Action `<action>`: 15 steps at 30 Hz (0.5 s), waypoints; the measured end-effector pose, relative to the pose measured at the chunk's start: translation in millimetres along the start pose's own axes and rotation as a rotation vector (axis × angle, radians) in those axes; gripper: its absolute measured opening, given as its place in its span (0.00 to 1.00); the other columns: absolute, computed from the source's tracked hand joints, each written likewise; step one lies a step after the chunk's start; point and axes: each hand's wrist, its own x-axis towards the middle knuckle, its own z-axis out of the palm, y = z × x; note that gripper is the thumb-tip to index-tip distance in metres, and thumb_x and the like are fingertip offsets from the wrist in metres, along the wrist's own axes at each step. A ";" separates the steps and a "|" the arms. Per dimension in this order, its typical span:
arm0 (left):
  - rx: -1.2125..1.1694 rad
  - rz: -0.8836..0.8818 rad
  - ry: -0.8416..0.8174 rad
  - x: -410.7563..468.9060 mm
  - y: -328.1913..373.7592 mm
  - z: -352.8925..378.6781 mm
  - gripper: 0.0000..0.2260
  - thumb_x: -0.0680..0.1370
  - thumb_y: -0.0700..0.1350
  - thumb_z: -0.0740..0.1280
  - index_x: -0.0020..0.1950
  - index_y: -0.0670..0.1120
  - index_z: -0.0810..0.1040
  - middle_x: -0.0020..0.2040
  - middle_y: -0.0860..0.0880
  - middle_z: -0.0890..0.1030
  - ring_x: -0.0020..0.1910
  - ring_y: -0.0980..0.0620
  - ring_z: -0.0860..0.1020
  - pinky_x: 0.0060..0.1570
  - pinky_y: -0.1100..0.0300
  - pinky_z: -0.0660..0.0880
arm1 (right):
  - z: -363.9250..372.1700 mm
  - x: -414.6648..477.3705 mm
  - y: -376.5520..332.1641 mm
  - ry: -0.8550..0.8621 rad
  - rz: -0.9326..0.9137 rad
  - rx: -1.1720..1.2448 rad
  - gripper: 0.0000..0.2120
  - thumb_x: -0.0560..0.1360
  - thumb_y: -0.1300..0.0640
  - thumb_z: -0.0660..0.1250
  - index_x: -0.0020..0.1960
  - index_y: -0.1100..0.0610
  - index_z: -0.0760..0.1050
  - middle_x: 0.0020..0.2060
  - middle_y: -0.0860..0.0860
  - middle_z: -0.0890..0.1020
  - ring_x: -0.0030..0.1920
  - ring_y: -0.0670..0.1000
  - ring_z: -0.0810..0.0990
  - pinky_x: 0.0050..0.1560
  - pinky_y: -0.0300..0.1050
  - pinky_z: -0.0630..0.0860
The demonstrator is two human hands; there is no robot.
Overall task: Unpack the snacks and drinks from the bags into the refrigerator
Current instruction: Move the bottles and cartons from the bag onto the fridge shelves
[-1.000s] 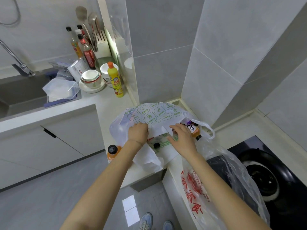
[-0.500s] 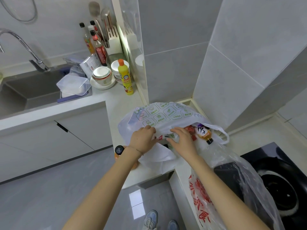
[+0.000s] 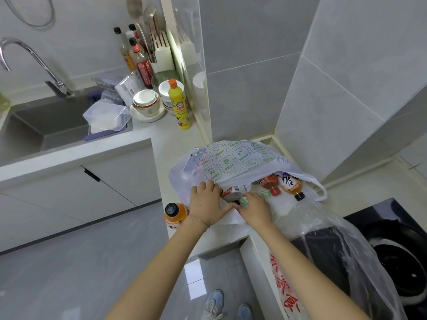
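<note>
Left hand [image 3: 205, 202] grips the rim of the white bag [image 3: 233, 158] on the bench [image 3: 168, 139]; right hand [image 3: 256, 207] reaches in at a green-capped item [image 3: 243, 202], grip unclear to me. I'd hold the mouth wide and lift the bottles [image 3: 270, 183] out by their bodies, so none roll off.

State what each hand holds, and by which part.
The left hand grips the white bag by the rim of its mouth. The right hand reaches into that mouth; whether its grip holds anything cannot be told.
</note>
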 end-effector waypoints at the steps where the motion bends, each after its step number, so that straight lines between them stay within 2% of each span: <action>1: -0.029 -0.016 0.035 0.2 1.8 2.2 0.38 0.69 0.74 0.44 0.52 0.45 0.77 0.50 0.47 0.75 0.49 0.45 0.73 0.50 0.51 0.68 | 3.9 0.2 0.5 -0.025 0.032 -0.035 0.21 0.73 0.41 0.67 0.57 0.56 0.77 0.54 0.52 0.80 0.58 0.56 0.77 0.54 0.49 0.74; 2: -0.037 -0.022 0.079 1.1 2.6 4.8 0.37 0.69 0.74 0.46 0.47 0.44 0.77 0.46 0.47 0.76 0.45 0.45 0.74 0.48 0.51 0.69 | 8.5 0.3 1.6 -0.047 0.058 -0.054 0.21 0.73 0.40 0.66 0.55 0.56 0.77 0.53 0.53 0.81 0.56 0.56 0.78 0.53 0.49 0.74; 4: 0.024 -0.020 0.098 4.3 1.4 10.1 0.31 0.67 0.73 0.59 0.42 0.44 0.77 0.41 0.47 0.76 0.40 0.44 0.75 0.45 0.49 0.72 | 17.9 0.2 3.5 -0.067 0.101 -0.050 0.21 0.74 0.38 0.65 0.54 0.56 0.78 0.51 0.53 0.81 0.56 0.56 0.78 0.53 0.48 0.73; 5: 0.069 -0.021 0.081 5.4 1.1 11.9 0.31 0.64 0.72 0.66 0.41 0.43 0.77 0.39 0.47 0.76 0.39 0.44 0.75 0.45 0.49 0.73 | 20.8 -0.2 3.6 -0.065 0.124 -0.034 0.22 0.74 0.38 0.65 0.53 0.56 0.78 0.51 0.53 0.81 0.55 0.56 0.78 0.52 0.48 0.72; 7: 0.120 -0.023 0.038 7.1 1.4 17.0 0.33 0.57 0.72 0.71 0.41 0.43 0.77 0.39 0.46 0.76 0.38 0.44 0.74 0.45 0.48 0.75 | 27.0 1.0 4.7 -0.068 0.155 0.010 0.22 0.75 0.38 0.64 0.52 0.56 0.78 0.50 0.53 0.81 0.54 0.57 0.78 0.52 0.47 0.72; 9: 0.181 -0.031 -0.028 7.6 2.4 21.7 0.35 0.55 0.69 0.74 0.46 0.43 0.78 0.44 0.46 0.76 0.42 0.44 0.75 0.51 0.47 0.75 | 31.9 4.2 4.1 -0.081 0.165 0.077 0.21 0.76 0.38 0.62 0.53 0.55 0.78 0.49 0.53 0.81 0.53 0.57 0.78 0.51 0.48 0.73; 11: 0.241 -0.039 -0.071 7.1 3.5 26.4 0.37 0.59 0.64 0.75 0.59 0.42 0.75 0.56 0.45 0.74 0.53 0.44 0.74 0.61 0.45 0.69 | 38.7 9.4 4.3 -0.085 0.175 0.148 0.21 0.75 0.37 0.61 0.50 0.54 0.78 0.47 0.53 0.81 0.51 0.57 0.79 0.50 0.49 0.76; 13: 0.248 -0.011 -0.098 9.5 1.9 35.3 0.39 0.67 0.59 0.72 0.70 0.41 0.64 0.66 0.43 0.67 0.63 0.42 0.67 0.69 0.42 0.59 | 46.3 14.1 4.5 -0.077 0.186 0.178 0.20 0.74 0.37 0.62 0.48 0.54 0.78 0.45 0.54 0.81 0.49 0.57 0.79 0.46 0.48 0.76; 15: 0.244 0.005 -0.141 9.3 -0.6 39.9 0.43 0.70 0.59 0.71 0.74 0.41 0.55 0.71 0.43 0.60 0.69 0.41 0.61 0.72 0.41 0.53 | 51.5 16.6 2.9 -0.055 0.202 0.213 0.19 0.74 0.39 0.64 0.47 0.55 0.78 0.44 0.54 0.81 0.48 0.56 0.79 0.45 0.47 0.75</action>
